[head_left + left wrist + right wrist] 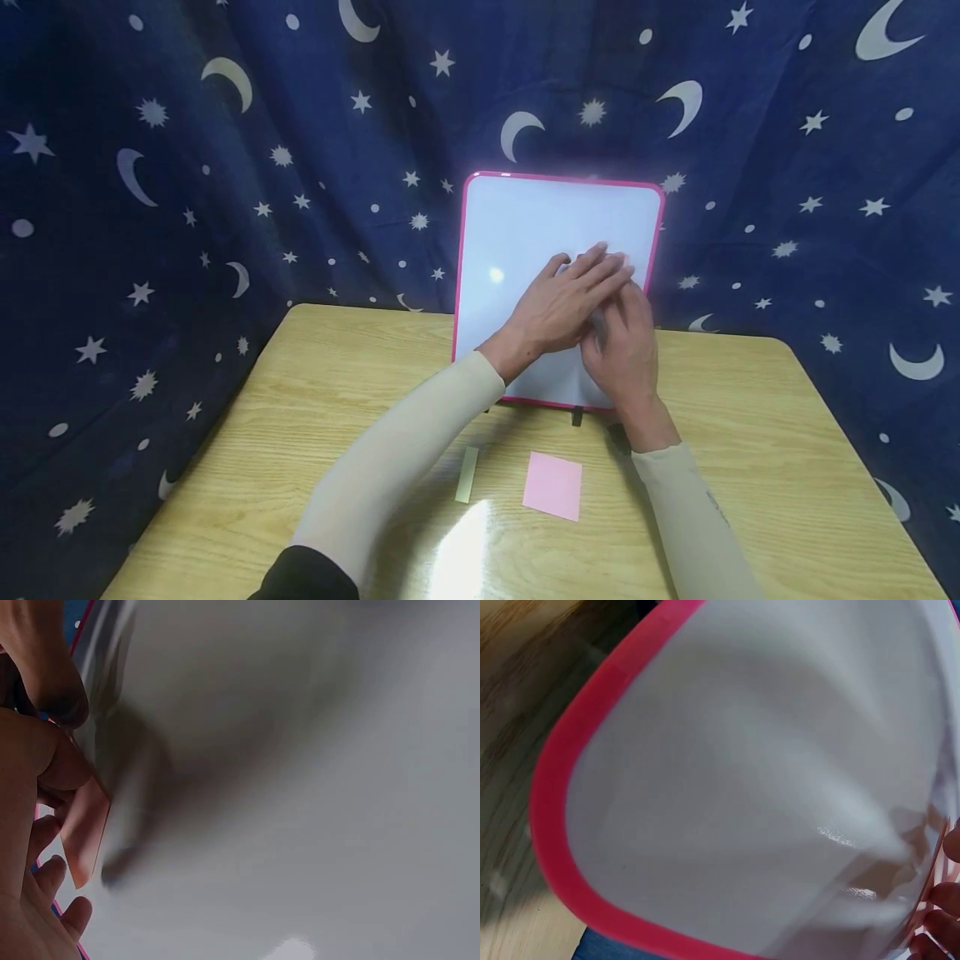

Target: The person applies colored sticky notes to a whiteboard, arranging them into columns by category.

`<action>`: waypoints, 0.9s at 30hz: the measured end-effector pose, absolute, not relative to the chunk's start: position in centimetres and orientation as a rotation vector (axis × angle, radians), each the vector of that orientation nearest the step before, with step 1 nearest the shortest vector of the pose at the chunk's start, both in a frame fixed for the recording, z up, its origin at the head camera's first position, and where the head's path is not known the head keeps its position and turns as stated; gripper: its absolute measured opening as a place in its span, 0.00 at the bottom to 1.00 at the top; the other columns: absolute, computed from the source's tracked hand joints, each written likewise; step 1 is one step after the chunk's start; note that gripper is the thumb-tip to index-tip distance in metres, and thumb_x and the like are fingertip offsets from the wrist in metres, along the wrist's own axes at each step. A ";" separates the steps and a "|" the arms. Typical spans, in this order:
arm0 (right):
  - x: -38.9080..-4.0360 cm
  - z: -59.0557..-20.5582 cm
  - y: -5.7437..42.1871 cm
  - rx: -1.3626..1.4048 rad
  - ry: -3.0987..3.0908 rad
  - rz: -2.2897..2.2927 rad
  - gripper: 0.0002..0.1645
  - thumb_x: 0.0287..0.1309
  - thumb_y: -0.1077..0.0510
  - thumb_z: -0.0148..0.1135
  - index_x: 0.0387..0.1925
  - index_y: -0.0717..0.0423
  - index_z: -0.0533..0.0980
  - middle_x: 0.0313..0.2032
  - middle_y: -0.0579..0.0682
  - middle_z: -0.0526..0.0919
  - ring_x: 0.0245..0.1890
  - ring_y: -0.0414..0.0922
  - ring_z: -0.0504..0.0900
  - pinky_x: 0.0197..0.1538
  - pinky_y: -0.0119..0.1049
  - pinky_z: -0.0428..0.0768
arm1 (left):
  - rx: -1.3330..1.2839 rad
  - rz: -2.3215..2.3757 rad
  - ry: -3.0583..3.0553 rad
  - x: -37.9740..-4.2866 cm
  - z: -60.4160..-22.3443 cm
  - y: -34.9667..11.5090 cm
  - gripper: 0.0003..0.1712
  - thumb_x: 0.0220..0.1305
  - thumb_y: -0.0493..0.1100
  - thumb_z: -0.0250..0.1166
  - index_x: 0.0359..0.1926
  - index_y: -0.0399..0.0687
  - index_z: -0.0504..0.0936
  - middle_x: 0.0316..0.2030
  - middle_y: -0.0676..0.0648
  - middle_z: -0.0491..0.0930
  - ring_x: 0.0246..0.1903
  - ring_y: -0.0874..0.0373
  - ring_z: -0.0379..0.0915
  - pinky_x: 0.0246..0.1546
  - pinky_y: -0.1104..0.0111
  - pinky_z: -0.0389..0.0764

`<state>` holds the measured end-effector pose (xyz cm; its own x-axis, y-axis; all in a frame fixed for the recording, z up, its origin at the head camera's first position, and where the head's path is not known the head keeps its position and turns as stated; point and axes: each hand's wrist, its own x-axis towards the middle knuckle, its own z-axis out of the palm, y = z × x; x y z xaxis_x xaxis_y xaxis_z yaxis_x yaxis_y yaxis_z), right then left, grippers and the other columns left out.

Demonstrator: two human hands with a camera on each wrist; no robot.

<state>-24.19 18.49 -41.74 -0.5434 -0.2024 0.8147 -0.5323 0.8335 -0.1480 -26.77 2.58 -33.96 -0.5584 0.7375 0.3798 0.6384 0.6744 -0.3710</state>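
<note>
A whiteboard point(517, 233) with a pink frame stands upright on the table. My left hand point(558, 308) lies across its right half, fingers extended over a pink sticky note point(619, 259). Most of that note is covered in the head view; the left wrist view shows more of the note point(87, 836) among the fingers. My right hand point(626, 346) is close below, its fingers bent and partly hidden behind the left hand; it holds the note by an edge. Fingertips point(943, 898) and the note's thin edge show at the right wrist view's border.
On the wooden table point(360, 358), in front of the board, lie another pink sticky note point(552, 487) and a narrow yellowish strip point(467, 475). Dark feet point(577, 416) show under the board. A blue curtain point(390, 125) with moons and stars hangs behind and at the sides.
</note>
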 end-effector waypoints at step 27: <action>-24.3 -41.7 18.5 0.532 -2.138 0.514 0.36 0.62 0.61 0.58 0.72 0.68 0.71 0.75 0.61 0.67 0.75 0.59 0.66 0.81 0.49 0.58 | -1.021 0.302 -2.370 -26.6 -34.4 1.3 0.47 0.73 0.52 0.59 0.86 0.52 0.50 0.84 0.52 0.51 0.84 0.55 0.43 0.73 0.55 0.65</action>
<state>-24.27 18.51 -41.74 -0.5472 -0.1889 0.8154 -0.5388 0.8250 -0.1705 -26.63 1.27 -34.38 -0.5693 0.7255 0.3866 0.6054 0.6882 -0.3999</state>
